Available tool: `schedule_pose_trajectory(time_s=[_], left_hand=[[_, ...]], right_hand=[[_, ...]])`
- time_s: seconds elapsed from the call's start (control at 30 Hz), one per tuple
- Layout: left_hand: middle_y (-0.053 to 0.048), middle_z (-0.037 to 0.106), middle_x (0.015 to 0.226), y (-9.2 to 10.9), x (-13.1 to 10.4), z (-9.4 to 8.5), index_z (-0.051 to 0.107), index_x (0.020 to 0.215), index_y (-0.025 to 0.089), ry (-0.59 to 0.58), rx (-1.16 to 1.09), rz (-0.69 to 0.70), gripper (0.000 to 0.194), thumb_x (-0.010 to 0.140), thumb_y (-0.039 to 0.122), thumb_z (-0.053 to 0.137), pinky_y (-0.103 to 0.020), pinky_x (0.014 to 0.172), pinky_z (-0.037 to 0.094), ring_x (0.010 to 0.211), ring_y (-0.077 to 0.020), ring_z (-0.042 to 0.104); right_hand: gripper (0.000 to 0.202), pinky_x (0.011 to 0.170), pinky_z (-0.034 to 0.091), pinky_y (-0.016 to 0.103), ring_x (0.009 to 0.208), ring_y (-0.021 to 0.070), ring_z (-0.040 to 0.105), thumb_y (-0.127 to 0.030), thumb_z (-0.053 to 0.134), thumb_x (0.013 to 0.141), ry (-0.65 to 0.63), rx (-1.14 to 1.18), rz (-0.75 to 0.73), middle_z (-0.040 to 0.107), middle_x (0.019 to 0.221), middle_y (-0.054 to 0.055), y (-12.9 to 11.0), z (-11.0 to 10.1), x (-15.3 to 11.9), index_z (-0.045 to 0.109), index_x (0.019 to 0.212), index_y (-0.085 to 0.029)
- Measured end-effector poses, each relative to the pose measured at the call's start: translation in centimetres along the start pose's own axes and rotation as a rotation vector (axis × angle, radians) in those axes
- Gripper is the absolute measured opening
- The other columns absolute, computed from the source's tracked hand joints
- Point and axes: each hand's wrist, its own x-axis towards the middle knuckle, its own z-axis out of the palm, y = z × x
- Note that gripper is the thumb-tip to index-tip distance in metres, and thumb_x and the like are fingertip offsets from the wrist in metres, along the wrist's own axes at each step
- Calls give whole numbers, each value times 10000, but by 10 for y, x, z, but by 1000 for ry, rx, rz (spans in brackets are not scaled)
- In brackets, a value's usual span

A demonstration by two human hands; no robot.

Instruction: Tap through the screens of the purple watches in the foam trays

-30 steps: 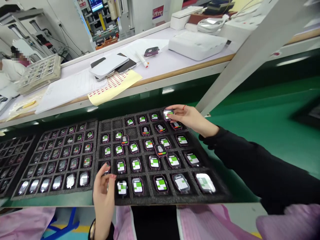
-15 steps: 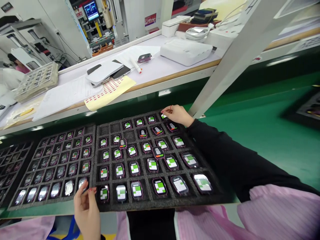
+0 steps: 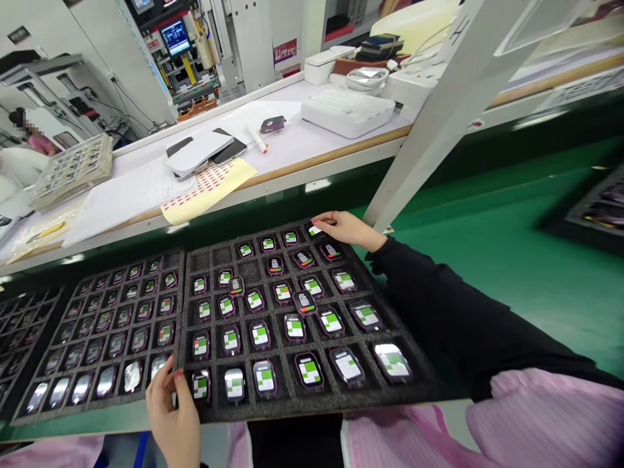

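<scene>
A black foam tray [image 3: 287, 411] lies before me, its pockets holding smartwatches with mostly green-and-white lit screens. My left hand [image 3: 173, 406] pinches the tray's near left edge between thumb and fingers. At the far right corner, my right hand [image 3: 348, 229] has its fingers closed on the tray's back edge, over a corner smartwatch [image 3: 314, 230] that it partly covers. Two smartwatches sit askew across the dividers: one smartwatch [image 3: 305, 303] right of the middle and a smaller-looking smartwatch [image 3: 236, 286] to the left. A few back-left pockets hold nothing.
A second foam tray [image 3: 112, 404] of smartwatches adjoins on the left, with a third tray [image 3: 29, 318] beyond. Behind is a raised shelf [image 3: 287, 153] with papers, phones, a marker and a white box [image 3: 348, 112]. A slanted white post [image 3: 429, 123] rises at the right.
The view has shifted slightly, so the trays appear a little lower. Both hands keep to the same corners of the tray; the left fingers sit slightly closer around its edge.
</scene>
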Motion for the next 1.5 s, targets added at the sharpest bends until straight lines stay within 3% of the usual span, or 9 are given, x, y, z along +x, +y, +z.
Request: schedule_pose_trajectory(time_s=[0.1, 0.27, 0.37, 0.53, 0.77, 1.03, 1.23, 1.37, 1.5], left_hand=[[-104, 621, 1227, -7, 1, -2, 677, 1224, 227, 44, 64, 25, 497, 853, 546, 589, -427, 893, 510, 920, -227, 655], [-145, 651, 1179, -18, -1, -2, 688, 1216, 167, 63, 144, 45, 549, 855, 551, 535, -518, 959, 477, 1006, -303, 628], [-160, 675, 1154, -22, -5, 4, 694, 1189, 141, 102, 187, 126, 524, 895, 525, 493, -535, 1009, 443, 1109, -337, 594], [-138, 683, 1149, -29, -17, 18, 698, 1162, 149, 256, 67, 168, 450, 909, 488, 545, -499, 1065, 421, 1110, -301, 599], [-117, 666, 1118, -37, -23, 29, 672, 1156, 141, 282, -120, 64, 412, 856, 421, 631, -492, 1093, 432, 1109, -287, 615], [-62, 632, 908, -5, -24, 42, 678, 962, 148, 445, -238, 15, 283, 731, 300, 618, -488, 1023, 464, 898, -244, 608], [-59, 638, 903, 1, -25, 42, 682, 929, 152, 443, -238, 22, 256, 716, 286, 632, -476, 1015, 467, 896, -244, 608], [-65, 651, 918, -2, -26, 41, 688, 928, 160, 446, -183, 34, 228, 743, 274, 616, -475, 996, 485, 911, -260, 623], [-75, 661, 933, -9, -26, 39, 689, 919, 159, 425, -153, 84, 214, 765, 289, 617, -465, 974, 493, 927, -270, 629]], right_hand=[[177, 994, 533, 410, 1038, 303, 686, -259, 615, 957, 108, 30, -21, 736, 1089, 102, 5, 2, -6, 755, 1002, -160], [333, 1041, 506, 491, 1059, 321, 681, -383, 503, 1002, 240, 144, -72, 725, 1117, 131, 16, 9, -27, 720, 1099, -150], [437, 1094, 471, 500, 1161, 321, 638, -526, 504, 1006, 276, 235, -119, 694, 1216, 131, 23, 14, -48, 685, 1175, -167], [608, 1154, 423, 503, 1327, 337, 522, -673, 608, 928, 281, 385, -96, 588, 1399, 128, 34, 20, -69, 613, 1315, -205], [637, 1149, 438, 479, 1380, 345, 462, -534, 647, 907, 132, 520, 0, 498, 1503, 72, 37, 16, -66, 542, 1451, -219], [858, 1191, 381, 409, 1455, 295, 353, -415, 679, 881, -35, 536, -1, 307, 1614, 19, 33, 8, -74, 285, 1617, -216], [783, 1176, 404, 416, 1439, 291, 382, -473, 629, 931, 9, 463, -45, 344, 1599, 39, 39, 12, -72, 320, 1602, -211], [707, 1254, 241, 468, 1464, 289, 338, -476, 594, 964, 154, 367, -109, 393, 1574, 70, 29, 10, -79, 379, 1573, -188], [495, 1275, 192, 497, 1469, 266, 330, -331, 473, 1059, 231, 57, -421, 483, 1513, 44, 2, 6, -98, 447, 1544, -238]])
